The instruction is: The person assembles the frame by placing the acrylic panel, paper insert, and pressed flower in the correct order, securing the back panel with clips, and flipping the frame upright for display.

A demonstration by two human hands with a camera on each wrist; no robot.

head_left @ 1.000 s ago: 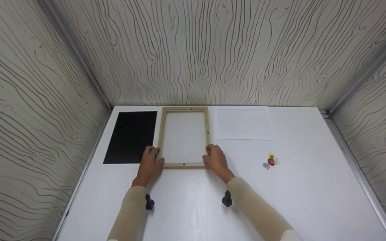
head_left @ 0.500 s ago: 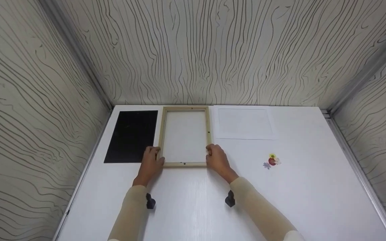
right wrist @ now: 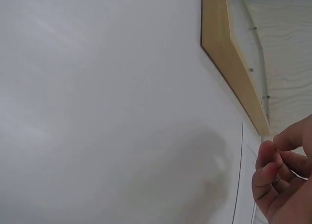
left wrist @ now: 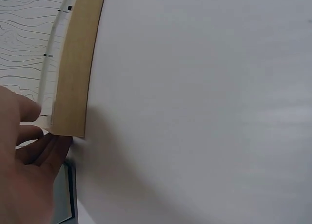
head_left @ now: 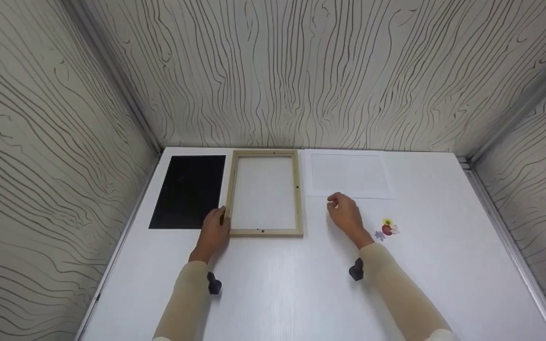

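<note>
A light wooden picture frame (head_left: 300,208) with a pale panel inside its rim lies upright on the white table. My left hand (head_left: 213,233) is at the frame's lower left corner. In the left wrist view its fingers (left wrist: 57,148) touch the frame's outer side, with the thumb raised apart from it. My right hand (head_left: 346,215) is off the frame, over the table just below the white sheet (head_left: 349,173). Its fingers are loosely curled, and nothing shows between them in the right wrist view.
A black rectangular sheet (head_left: 187,189) lies left of the frame. Right of my right hand sits a small cluster of flowers (head_left: 387,229), yellow, red, white and lilac. Wood-patterned panels (head_left: 273,76) wall in the table at the back and sides.
My right hand has let go of the frame's lower right corner and moved right. My left hand stays at the left corner, and the frame keeps its place on the table.
</note>
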